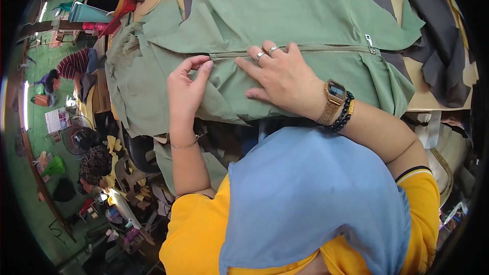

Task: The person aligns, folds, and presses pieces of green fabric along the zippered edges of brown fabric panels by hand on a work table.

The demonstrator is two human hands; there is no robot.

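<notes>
Across the upper middle of the frame, a green garment (295, 15) lies over the tabletop (433, 89), its zipper (331, 48) running left to right and its metal pull (370, 43) at upper right. The left hand (187, 87) pinches the zipper's left end between thumb and index finger. The right hand (288, 76), loosely spread and grasping nothing, rests on the garment, fingertips beside the zipper.
</notes>
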